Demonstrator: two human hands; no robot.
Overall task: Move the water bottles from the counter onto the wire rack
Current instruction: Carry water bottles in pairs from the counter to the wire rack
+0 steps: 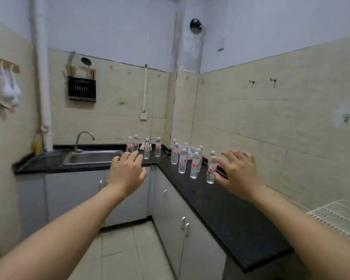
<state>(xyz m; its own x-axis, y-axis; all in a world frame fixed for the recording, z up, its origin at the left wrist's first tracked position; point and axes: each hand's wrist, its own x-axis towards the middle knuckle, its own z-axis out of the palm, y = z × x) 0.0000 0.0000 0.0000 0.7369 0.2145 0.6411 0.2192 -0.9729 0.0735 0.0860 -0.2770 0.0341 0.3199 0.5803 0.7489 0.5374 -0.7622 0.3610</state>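
Counter [220,201] | nearest bottle [211,168] beside right hand [237,174], ungrasped

A small home kitchen: a steel sink [92,156] with a curved tap [85,138] set in a black L-shaped desk [220,207] over grey cupboards [69,193], tiled walls [271,118], and a utensil holder [81,89] hanging up.

Clearance: desk run bare between bottle cluster and wire rack.
Black desk [220,201] is open from the nearest bottle [211,168] toward the wire rack [339,217]. Bottles behind it stand close together, narrow gaps only. Four bottles [146,148] line the back wall beside the sink [93,157]. Tiled wall bounds the right side.
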